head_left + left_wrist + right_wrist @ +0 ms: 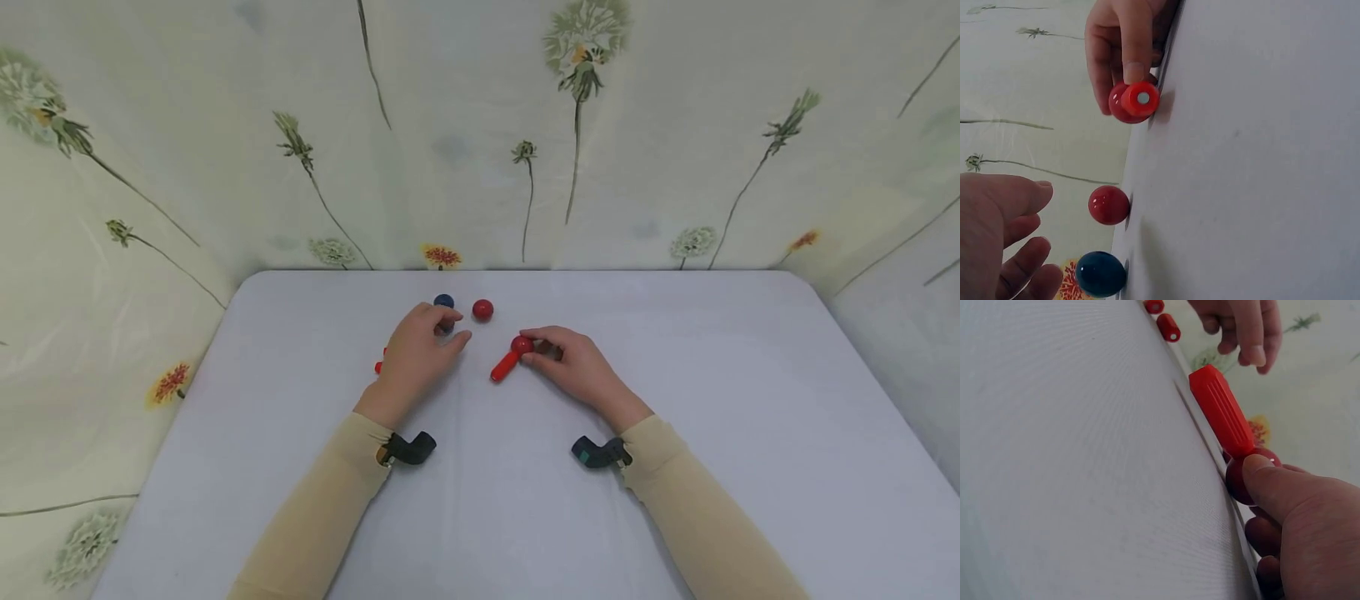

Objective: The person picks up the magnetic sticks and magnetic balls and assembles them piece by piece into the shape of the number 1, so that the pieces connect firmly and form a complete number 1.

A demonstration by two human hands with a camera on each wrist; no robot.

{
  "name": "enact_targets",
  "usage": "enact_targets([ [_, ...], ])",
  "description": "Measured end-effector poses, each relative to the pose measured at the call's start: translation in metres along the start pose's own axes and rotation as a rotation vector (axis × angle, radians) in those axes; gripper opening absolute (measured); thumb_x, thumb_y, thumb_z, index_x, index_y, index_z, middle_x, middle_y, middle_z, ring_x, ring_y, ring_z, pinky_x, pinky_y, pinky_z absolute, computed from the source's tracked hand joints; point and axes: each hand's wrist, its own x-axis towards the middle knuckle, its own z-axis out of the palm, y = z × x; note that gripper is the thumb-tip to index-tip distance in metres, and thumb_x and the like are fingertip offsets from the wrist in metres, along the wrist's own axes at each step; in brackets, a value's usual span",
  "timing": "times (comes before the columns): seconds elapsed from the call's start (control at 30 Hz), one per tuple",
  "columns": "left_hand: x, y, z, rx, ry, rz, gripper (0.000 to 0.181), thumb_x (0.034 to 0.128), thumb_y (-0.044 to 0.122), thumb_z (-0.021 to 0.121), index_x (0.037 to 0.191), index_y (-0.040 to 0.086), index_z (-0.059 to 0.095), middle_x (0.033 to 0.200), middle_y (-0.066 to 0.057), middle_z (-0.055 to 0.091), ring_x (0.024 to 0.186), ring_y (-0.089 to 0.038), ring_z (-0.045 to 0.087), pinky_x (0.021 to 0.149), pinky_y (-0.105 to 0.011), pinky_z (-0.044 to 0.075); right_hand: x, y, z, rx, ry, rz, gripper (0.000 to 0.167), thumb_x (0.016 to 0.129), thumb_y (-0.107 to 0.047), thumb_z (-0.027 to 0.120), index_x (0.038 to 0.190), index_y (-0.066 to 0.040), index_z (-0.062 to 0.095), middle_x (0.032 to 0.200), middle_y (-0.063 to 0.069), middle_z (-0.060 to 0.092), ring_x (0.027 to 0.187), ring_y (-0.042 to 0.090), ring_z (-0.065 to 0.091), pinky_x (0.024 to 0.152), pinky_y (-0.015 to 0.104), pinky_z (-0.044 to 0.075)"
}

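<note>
Pose | right hand (572, 362) pinches red ball (521, 343) | left hand (416, 354) loosely curved

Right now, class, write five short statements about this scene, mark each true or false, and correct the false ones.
1. The right hand pinches a red ball. True.
2. A blue rod touches that ball. False: it is a ridged red rod.
3. The left wrist view shows a silvery disc in that rod's end. True.
4. The left hand grips the loose red ball. False: that ball rests on the white tabletop, apart from both hands.
5. Both sleeves are black. False: they are beige.
</note>
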Motion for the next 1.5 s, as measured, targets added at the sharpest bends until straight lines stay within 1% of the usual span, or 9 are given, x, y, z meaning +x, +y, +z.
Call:
enact_targets([
  [0.17,0.009,-0.013,-0.007,0.054,0.039,-0.025,0.034,0.0898,0.039,0.072,0.115,0.017,0.069,0.113,0.0,0.06,0.103,-0.019,0.054,0.089,-0.036,0.048,0.0,0.001,0.0,0.0,0.0,-0.011,0.04,0.091,-0.036,0.072,0.129,-0.026,0.065,0.106,-0.01,0.065,0.086,0.011,0.056,0.073,0.032,0.049],
  [0.27,0.012,-0.019,-0.007,0.089,0.043,-0.043,0.035,0.0895,0.039,0.072,0.117,0.018,0.068,0.117,-0.002,0.06,0.108,-0.023,0.053,0.092,-0.04,0.045,0.0,0.002,-0.001,0.001,0.004,-0.016,0.04,0.091,-0.037,0.072,0.129,-0.026,0.065,0.107,-0.011,0.065,0.086,0.011,0.056,0.073,0.032,0.049],
  [0.4,0.016,-0.024,-0.005,0.128,0.041,-0.049,0.038,0.0891,0.04,0.072,0.119,0.017,0.067,0.12,-0.005,0.06,0.109,-0.028,0.052,0.092,-0.043,0.043,0.0,0.003,0.0,0.003,0.011,-0.02,0.04,0.091,-0.038,0.072,0.129,-0.027,0.066,0.106,-0.011,0.065,0.085,0.011,0.056,0.072,0.033,0.049],
  [0.57,0.018,-0.024,-0.005,0.18,-0.005,-0.066,0.04,0.0888,0.041,0.072,0.122,0.018,0.067,0.122,-0.008,0.06,0.109,-0.031,0.052,0.092,-0.045,0.043,0.0,0.003,0.001,0.007,0.009,-0.015,0.039,0.091,-0.037,0.072,0.128,-0.027,0.066,0.105,-0.012,0.065,0.084,0.011,0.055,0.072,0.032,0.049],
  [0.73,0.019,-0.024,-0.006,0.205,-0.048,-0.083,0.043,0.0888,0.042,0.072,0.124,0.019,0.066,0.123,-0.009,0.06,0.112,-0.031,0.051,0.095,-0.045,0.043,0.0,0.003,0.0,0.005,0.012,-0.025,0.039,0.091,-0.035,0.073,0.128,-0.027,0.066,0.104,-0.011,0.065,0.084,0.012,0.055,0.071,0.032,0.049],
  [0.9,0.021,-0.025,-0.005,0.214,-0.046,-0.069,0.04,0.0884,0.043,0.073,0.12,0.018,0.067,0.12,-0.007,0.062,0.109,-0.029,0.052,0.095,-0.045,0.042,0.0,0.002,0.0,0.001,0.016,-0.041,0.039,0.092,-0.033,0.072,0.129,-0.025,0.066,0.104,-0.009,0.064,0.084,0.013,0.055,0.071,0.032,0.048],
  [1.1,0.024,-0.028,-0.003,0.234,-0.033,-0.045,0.035,0.089,0.039,0.073,0.115,0.017,0.068,0.113,-0.004,0.066,0.104,-0.028,0.055,0.093,-0.045,0.042,0.0,0.001,-0.001,0.011,0.011,-0.036,0.039,0.092,-0.032,0.072,0.13,-0.023,0.066,0.103,-0.008,0.065,0.084,0.013,0.054,0.071,0.032,0.048],
  [1.3,0.023,-0.028,-0.006,0.252,-0.056,-0.06,0.032,0.09,0.036,0.07,0.118,0.021,0.069,0.117,-0.006,0.066,0.106,-0.031,0.056,0.094,-0.047,0.042,-0.001,0.0,-0.001,0.012,0.01,-0.034,0.039,0.092,-0.033,0.072,0.13,-0.024,0.065,0.103,-0.009,0.065,0.083,0.013,0.054,0.071,0.032,0.048],
  [1.5,0.022,-0.028,-0.009,0.275,-0.082,-0.07,0.033,0.0899,0.034,0.07,0.12,0.022,0.069,0.121,-0.008,0.066,0.109,-0.032,0.056,0.095,-0.049,0.042,-0.001,0.001,-0.002,0.02,-0.001,-0.046,0.038,0.093,-0.03,0.07,0.131,-0.025,0.065,0.105,-0.01,0.064,0.086,0.012,0.056,0.074,0.033,0.049],
])
